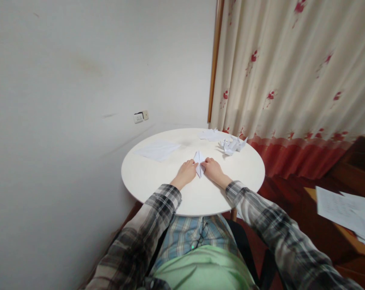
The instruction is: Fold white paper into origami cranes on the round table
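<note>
A small folded white paper piece [198, 161], kite-shaped with its point away from me, lies near the middle of a round white table [158, 183]. My left hand [186, 172] rests on the table at the paper's left edge, fingers curled and pinching it. My right hand [211, 168] is at the paper's right edge, fingers also curled onto it. Both hands press the fold flat against the tabletop. Both arms wear plaid sleeves.
Flat white paper sheets [157, 150] lie at the table's left. Finished folded paper figures [233, 145] and another sheet [211, 135] sit at the far right. A floral curtain [291, 80] hangs behind; papers [345, 211] lie on a wooden surface at right.
</note>
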`<action>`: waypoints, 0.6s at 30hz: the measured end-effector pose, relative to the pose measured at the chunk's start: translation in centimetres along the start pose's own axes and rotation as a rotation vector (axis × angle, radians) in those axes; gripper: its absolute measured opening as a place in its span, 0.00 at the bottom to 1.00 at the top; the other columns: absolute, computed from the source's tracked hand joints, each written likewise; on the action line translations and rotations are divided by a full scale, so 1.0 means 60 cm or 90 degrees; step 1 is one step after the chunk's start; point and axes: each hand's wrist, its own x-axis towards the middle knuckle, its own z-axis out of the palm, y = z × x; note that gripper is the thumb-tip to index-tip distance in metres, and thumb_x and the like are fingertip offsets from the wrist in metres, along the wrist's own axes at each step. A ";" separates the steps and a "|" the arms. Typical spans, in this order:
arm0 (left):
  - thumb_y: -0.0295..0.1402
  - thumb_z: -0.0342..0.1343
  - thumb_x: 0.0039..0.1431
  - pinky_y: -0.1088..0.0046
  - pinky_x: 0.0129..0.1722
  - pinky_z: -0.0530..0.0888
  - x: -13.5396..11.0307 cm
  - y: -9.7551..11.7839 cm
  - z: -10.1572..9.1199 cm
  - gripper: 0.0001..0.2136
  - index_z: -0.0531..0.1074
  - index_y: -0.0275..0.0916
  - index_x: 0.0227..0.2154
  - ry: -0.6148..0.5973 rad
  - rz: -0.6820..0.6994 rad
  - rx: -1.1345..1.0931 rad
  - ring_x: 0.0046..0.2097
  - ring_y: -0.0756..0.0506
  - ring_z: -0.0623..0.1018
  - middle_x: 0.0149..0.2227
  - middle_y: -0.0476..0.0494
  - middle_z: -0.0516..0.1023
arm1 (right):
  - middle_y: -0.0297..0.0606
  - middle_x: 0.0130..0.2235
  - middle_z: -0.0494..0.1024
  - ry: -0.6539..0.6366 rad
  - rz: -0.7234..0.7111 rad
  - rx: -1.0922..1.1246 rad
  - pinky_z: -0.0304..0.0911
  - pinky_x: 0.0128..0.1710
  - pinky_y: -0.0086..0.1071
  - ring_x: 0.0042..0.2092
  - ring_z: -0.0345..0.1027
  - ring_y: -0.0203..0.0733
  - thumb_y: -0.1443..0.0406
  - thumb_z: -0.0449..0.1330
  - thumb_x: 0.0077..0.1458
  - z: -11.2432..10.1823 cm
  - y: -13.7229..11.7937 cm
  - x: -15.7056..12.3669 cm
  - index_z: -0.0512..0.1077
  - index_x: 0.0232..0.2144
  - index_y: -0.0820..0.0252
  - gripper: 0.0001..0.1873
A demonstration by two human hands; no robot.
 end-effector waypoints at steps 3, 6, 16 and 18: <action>0.25 0.40 0.58 0.67 0.45 0.65 -0.001 -0.002 0.002 0.15 0.66 0.35 0.46 0.002 0.003 -0.004 0.44 0.44 0.69 0.42 0.37 0.68 | 0.46 0.40 0.70 -0.019 -0.019 -0.002 0.56 0.39 0.31 0.43 0.60 0.44 0.72 0.49 0.54 -0.001 0.001 0.001 0.71 0.40 0.62 0.14; 0.24 0.40 0.57 0.68 0.45 0.65 -0.001 -0.003 0.003 0.15 0.66 0.34 0.45 0.002 0.017 -0.007 0.44 0.44 0.69 0.43 0.37 0.68 | 0.47 0.39 0.70 -0.038 -0.025 -0.007 0.56 0.40 0.31 0.42 0.61 0.43 0.73 0.48 0.54 -0.002 0.002 0.003 0.71 0.39 0.65 0.13; 0.24 0.40 0.58 0.67 0.44 0.65 -0.002 0.003 -0.005 0.13 0.68 0.33 0.41 0.005 0.012 0.022 0.42 0.44 0.70 0.40 0.37 0.69 | 0.50 0.41 0.69 -0.043 -0.017 -0.040 0.56 0.40 0.33 0.44 0.60 0.46 0.73 0.49 0.53 -0.005 -0.002 0.001 0.71 0.37 0.67 0.13; 0.24 0.40 0.58 0.66 0.45 0.65 -0.002 0.004 -0.007 0.13 0.68 0.34 0.40 0.027 0.012 0.026 0.44 0.43 0.69 0.39 0.38 0.70 | 0.50 0.40 0.69 -0.043 -0.014 -0.056 0.56 0.41 0.34 0.44 0.60 0.46 0.72 0.49 0.54 -0.006 -0.003 0.001 0.71 0.37 0.66 0.12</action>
